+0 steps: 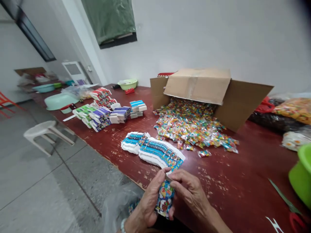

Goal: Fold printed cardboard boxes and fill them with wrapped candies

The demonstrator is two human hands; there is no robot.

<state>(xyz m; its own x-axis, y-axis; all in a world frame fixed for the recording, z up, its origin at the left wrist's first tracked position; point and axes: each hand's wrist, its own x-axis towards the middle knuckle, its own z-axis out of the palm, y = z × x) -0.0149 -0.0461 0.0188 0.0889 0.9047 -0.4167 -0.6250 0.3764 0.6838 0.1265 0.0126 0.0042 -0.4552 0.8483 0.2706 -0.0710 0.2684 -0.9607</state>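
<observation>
Near the table's front edge, my left hand (151, 198) is wrapped round a small blue cardboard box (165, 198) with colourful cartoon print. The box stands roughly upright and tilts slightly. My right hand (190, 191) has its thumb and fingers pinched at the box's top, by the flap. Whether anything is inside the box is hidden. Just beyond my hands lies a row of flattened blue-and-white boxes (157, 150), stacked overlapping. Behind it, small clear packets of coloured candy (191, 129) spill out of a large cardboard carton (200, 84) lying on its side.
Green, purple and red box stacks (98, 113) stand farther left on the red table (126, 123). At right are a green basin (301, 176), scissors (286, 200) and bagged goods (295, 110). A white stool (45, 127) stands on the floor; a plastic bag (119, 202) hangs beside my left arm.
</observation>
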